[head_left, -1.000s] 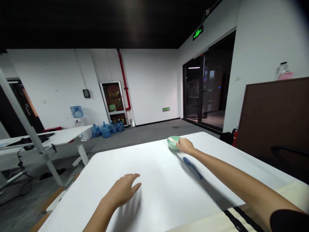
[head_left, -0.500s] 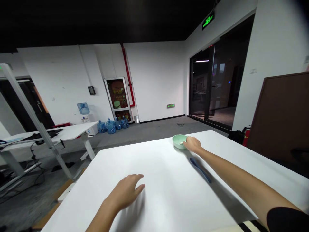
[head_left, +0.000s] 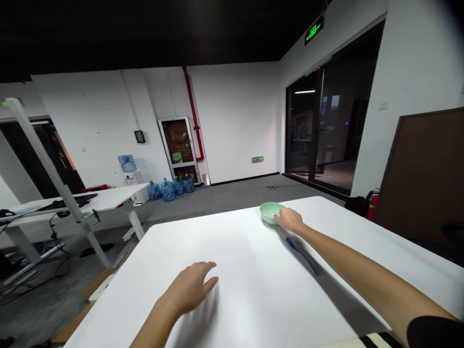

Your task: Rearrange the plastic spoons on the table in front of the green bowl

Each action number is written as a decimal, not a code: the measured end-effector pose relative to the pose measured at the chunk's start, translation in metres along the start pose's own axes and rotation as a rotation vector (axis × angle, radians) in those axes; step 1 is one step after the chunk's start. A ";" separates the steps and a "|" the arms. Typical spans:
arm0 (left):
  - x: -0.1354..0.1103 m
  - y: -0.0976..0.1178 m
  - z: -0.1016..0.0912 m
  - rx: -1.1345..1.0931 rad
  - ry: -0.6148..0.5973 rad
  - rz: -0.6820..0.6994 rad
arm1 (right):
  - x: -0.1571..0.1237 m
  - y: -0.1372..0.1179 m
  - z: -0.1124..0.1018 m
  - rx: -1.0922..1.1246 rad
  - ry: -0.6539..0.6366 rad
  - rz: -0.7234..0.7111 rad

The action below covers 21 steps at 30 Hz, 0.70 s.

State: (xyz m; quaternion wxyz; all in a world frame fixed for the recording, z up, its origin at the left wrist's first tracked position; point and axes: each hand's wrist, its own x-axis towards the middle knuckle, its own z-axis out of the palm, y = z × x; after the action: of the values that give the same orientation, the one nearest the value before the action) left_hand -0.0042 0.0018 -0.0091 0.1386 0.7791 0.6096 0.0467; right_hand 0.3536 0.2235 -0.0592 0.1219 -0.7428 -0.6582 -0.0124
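Note:
A light green bowl (head_left: 270, 212) sits near the far edge of the white table (head_left: 246, 275). At its right side, my right hand (head_left: 291, 220) grips the rim, with the thumb over the inner side; the other fingers are partly hidden. A dark blue spoon (head_left: 302, 256) lies on the tabletop just below my right forearm, nearer to me than the bowl. My left hand (head_left: 192, 286) hovers over the left part of the table, fingers stretched and thumb apart, holding nothing.
Left of the table stand another white desk (head_left: 119, 193) with cables and a metal post (head_left: 47, 162). Several blue water jugs (head_left: 168, 189) rest on the floor by the back wall. A brown board (head_left: 420, 174) stands to the right.
My right hand has dipped very slightly at the bowl's rim. The left hand and the spoon look the same; the whole view has shifted a little.

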 end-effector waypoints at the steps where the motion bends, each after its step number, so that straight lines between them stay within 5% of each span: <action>1: 0.000 0.000 0.000 0.001 0.001 0.002 | -0.004 0.001 -0.003 0.002 0.007 -0.004; 14: 0.000 -0.006 0.006 0.020 0.032 0.044 | -0.098 0.022 -0.056 0.086 0.035 -0.186; 21: -0.002 -0.009 0.008 0.021 0.044 0.062 | -0.132 0.027 -0.051 0.132 -0.005 -0.226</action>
State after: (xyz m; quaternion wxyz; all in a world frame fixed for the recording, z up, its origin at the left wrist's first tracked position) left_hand -0.0110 0.0001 -0.0184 0.1155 0.7980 0.5883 0.0616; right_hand 0.3694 0.0823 -0.0373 0.1670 -0.6544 -0.7372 0.0192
